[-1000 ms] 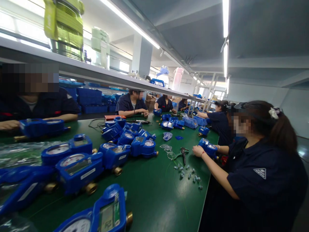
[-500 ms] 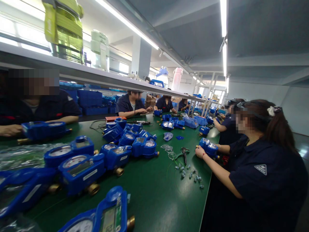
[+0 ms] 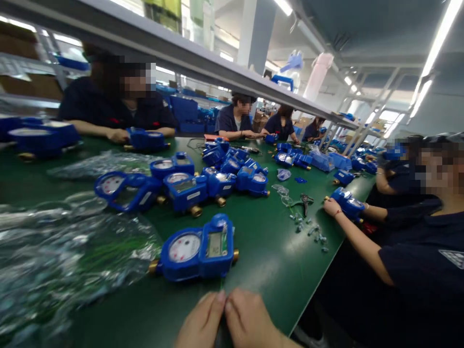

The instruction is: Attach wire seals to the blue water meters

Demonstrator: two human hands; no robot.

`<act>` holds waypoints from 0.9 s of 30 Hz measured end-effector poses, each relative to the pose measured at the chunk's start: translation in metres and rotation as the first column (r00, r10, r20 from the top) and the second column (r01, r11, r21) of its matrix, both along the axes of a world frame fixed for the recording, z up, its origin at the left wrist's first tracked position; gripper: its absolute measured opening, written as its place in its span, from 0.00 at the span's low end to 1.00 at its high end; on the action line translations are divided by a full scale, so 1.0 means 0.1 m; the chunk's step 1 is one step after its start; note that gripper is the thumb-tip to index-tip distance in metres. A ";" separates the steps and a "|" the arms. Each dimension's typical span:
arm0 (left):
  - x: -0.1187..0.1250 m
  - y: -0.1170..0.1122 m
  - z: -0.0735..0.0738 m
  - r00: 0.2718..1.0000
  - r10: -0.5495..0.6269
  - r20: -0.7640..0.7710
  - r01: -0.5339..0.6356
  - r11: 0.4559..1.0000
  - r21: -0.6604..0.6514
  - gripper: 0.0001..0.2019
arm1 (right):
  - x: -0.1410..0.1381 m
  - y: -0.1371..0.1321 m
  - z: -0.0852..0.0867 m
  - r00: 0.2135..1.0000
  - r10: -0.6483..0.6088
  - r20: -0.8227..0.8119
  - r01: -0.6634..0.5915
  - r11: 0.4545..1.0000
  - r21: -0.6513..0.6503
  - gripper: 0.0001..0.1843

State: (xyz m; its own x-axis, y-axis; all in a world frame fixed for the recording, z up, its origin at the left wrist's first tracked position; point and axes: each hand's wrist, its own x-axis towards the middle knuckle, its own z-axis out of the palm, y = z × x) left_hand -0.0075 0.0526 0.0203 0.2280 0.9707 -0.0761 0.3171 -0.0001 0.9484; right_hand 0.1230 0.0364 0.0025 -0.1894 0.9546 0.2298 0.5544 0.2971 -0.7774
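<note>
Both my hands rest at the near edge of the green table (image 3: 268, 241). My left hand (image 3: 201, 321) and my right hand (image 3: 250, 321) meet at the fingertips, fingers closed in a pinch; whatever is between them is too small to see. Just beyond them lies a blue water meter (image 3: 197, 251) with a white dial, a small display and brass ends. Neither hand touches it.
A cluster of several blue meters (image 3: 217, 181) fills the table's middle. Crumpled clear plastic bags (image 3: 68, 261) lie at the left. Pliers (image 3: 304, 200) and small loose parts (image 3: 311, 232) sit near a co-worker's hand (image 3: 331, 208) holding a meter (image 3: 350, 203). Other people work across the table.
The view has tipped down and swung left. My two hands have come into view at the bottom edge, and the near meter now lies in front of them.
</note>
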 end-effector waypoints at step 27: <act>0.04 -0.01 -0.03 0.981 0.108 0.162 -0.075 0.977 -0.200 0.20 | 0.00 -0.10 -0.08 0.940 -0.063 0.336 0.004 0.985 0.173 0.13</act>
